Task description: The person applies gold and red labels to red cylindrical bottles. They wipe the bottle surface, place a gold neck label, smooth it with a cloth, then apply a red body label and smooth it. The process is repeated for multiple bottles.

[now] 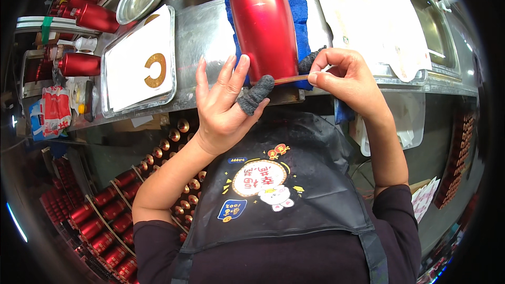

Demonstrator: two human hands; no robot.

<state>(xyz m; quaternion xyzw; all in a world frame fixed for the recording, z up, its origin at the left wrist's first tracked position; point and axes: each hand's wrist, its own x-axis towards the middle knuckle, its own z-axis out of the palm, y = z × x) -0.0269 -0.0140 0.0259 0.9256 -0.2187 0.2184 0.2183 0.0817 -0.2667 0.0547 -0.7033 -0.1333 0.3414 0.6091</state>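
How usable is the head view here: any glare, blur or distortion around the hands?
Head view: sharp at the centre; the left hand and right hand are crisp. Streaky glare on the glossy red metal cylinder and steel bench. Fisheye bends the edges, and the corners are black.

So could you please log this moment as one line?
left hand: open, thumb on strip | right hand: pinching strip | red bottle: lying on blue cloth

Bottle (263,21), above the grip: glossy red. Strip (291,79) pinched by right hand (344,81): gold-orange. Finger cot (256,94) on left hand (223,102) thumb: dark grey knit. Cloth (300,16) under the bottle: blue. Tray (138,63), left of the grip: silver, white sheet, gold C-shaped decal (155,70). Apron (294,179), below: black, cartoon print.
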